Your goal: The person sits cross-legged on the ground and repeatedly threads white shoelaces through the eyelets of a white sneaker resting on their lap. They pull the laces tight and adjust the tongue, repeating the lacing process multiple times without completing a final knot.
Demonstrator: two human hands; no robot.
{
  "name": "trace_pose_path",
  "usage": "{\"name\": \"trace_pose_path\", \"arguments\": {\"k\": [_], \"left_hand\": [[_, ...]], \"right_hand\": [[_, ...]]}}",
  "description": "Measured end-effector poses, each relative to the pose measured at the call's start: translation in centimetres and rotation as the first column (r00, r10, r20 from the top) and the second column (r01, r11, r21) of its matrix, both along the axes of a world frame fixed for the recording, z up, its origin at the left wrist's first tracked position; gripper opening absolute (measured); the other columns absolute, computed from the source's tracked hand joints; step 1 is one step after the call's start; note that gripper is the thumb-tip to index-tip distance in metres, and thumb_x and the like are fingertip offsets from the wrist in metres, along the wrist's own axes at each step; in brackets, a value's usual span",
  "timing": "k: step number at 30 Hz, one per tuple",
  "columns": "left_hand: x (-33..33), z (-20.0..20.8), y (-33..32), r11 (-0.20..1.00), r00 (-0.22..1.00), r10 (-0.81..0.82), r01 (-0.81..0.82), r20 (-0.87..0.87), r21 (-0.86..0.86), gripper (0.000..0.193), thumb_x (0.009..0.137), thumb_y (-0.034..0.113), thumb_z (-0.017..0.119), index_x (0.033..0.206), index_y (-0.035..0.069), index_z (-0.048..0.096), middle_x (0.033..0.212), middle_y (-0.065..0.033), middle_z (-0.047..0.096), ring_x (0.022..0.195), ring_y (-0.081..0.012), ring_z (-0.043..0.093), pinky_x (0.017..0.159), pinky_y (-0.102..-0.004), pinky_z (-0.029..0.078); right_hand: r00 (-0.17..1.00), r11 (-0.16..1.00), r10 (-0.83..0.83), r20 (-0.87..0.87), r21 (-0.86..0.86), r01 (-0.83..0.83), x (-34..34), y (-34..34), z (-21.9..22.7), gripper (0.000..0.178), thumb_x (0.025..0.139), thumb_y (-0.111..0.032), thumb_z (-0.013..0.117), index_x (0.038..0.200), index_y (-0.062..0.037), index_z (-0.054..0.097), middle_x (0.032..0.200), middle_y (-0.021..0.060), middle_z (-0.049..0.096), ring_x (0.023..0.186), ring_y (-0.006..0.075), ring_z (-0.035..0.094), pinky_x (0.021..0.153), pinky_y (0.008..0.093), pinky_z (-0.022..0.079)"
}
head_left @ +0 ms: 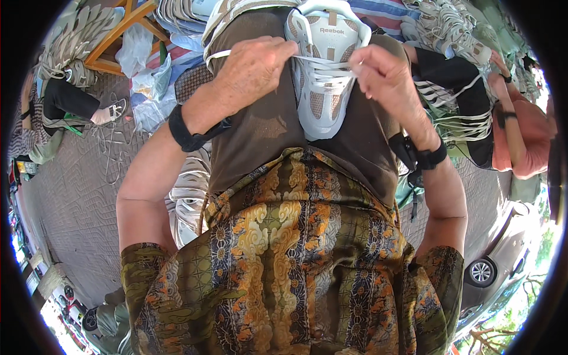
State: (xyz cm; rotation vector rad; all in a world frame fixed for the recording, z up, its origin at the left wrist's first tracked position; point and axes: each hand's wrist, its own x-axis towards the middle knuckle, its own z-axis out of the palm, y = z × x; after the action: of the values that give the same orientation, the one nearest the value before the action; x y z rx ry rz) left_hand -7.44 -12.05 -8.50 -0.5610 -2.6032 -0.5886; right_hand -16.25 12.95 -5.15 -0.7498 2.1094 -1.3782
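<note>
A white sneaker [322, 112] with tan mesh panels stands between my thighs, its toe toward me. White shoelace [331, 77] crosses its tongue in several rows. At the upper left eyelets, my left hand [251, 68] is closed, thumb and forefinger pinching the lace; a white strand also shows at the far side of that hand. My right hand [387, 77] is at the right row of eyelets, thumb and forefinger pinched on the lace at the sneaker's edge, other fingers curled. The lace runs across the tongue between both hands. My fingertips partly cover the eyelets.
More laces [222, 23] drape over my left thigh. Stacked shoe pieces [189, 192] lie beside my left leg. Wooden stool [118, 35] and plastic bags [135, 50] stand at far left. A co-worker in a coral top [523, 139] sits at right, near more shoes [452, 29]. Another person sits at left.
</note>
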Motion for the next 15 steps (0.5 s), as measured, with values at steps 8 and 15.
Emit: {"name": "trace_pose_path", "arguments": {"k": [8,15], "left_hand": [[1.5,1.1,-2.9,0.992,0.997,0.074,-0.073,0.008,-0.101,0.010,0.084,-0.004,0.052,0.092,0.002,0.055,0.083,-0.0158,0.063,0.080,-0.0343,0.063,0.068,-0.0403,0.051],[4.6,-0.1,-6.7,0.979,0.967,0.201,-0.198,0.156,-0.039,0.005,0.088,0.000,0.054,0.092,0.000,0.057,0.079,-0.0178,0.061,0.073,-0.0345,0.062,0.064,-0.0400,0.048]], "right_hand": [[0.988,0.990,-0.074,-0.132,-0.126,0.057,-1.4,-0.5,-2.3,0.010,0.095,-0.012,0.057,0.096,-0.0044,0.064,0.073,-0.0015,0.060,0.061,0.0029,0.050,0.055,0.0186,0.041],[0.989,0.955,-0.149,-0.020,-0.264,0.139,-2.9,0.2,-2.9,0.010,0.096,-0.009,0.055,0.098,-0.0044,0.064,0.083,0.0016,0.065,0.063,0.0039,0.050,0.057,0.0195,0.044]]}}
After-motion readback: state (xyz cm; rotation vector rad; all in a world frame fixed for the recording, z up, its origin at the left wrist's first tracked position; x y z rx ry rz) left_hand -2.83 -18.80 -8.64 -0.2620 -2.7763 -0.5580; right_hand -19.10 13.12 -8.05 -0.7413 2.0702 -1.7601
